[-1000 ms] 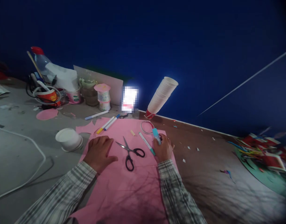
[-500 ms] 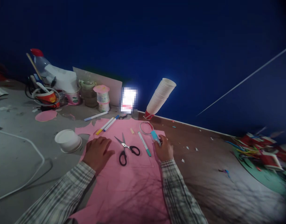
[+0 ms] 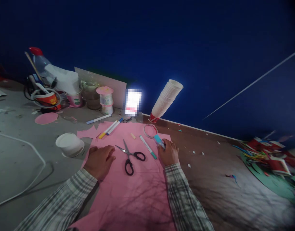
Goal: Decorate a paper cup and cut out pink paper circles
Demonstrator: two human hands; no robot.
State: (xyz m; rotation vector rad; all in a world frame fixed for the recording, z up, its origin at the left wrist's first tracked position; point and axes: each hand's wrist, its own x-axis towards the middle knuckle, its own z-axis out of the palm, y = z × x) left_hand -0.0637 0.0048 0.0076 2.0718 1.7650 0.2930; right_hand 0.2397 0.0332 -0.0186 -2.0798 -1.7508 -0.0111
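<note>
My left hand (image 3: 99, 161) lies palm down on a large pink sheet of paper (image 3: 137, 195), fingers loosely bent with nothing visible in them. Right of it, scissors (image 3: 128, 154) with black handles lie with blades parted. My right hand (image 3: 169, 152) rests at the sheet's right edge, its fingers closed around a light-blue item (image 3: 159, 140). A thin round ring (image 3: 144, 129) meets the item's far end; whether they are joined I cannot tell. Between scissors and right hand lies a green-capped marker (image 3: 147, 147). A short pale-yellow piece (image 3: 133, 136) sits above the scissors.
A white paper cup (image 3: 69, 146) stands at left. Behind are markers (image 3: 111, 129), a decorated cup stack (image 3: 106, 101) and a pen-filled red cup (image 3: 47, 100). A tall stack of paper cups (image 3: 165, 101) leans at the wall. Scraps (image 3: 270, 157) lie far right; a white cable (image 3: 33, 146) curves left.
The scissors have turned slightly, their handles now nearer me. My left hand's fingers have drawn in. The green-capped marker and pale-yellow piece sit a little further left. My right hand keeps its hold.
</note>
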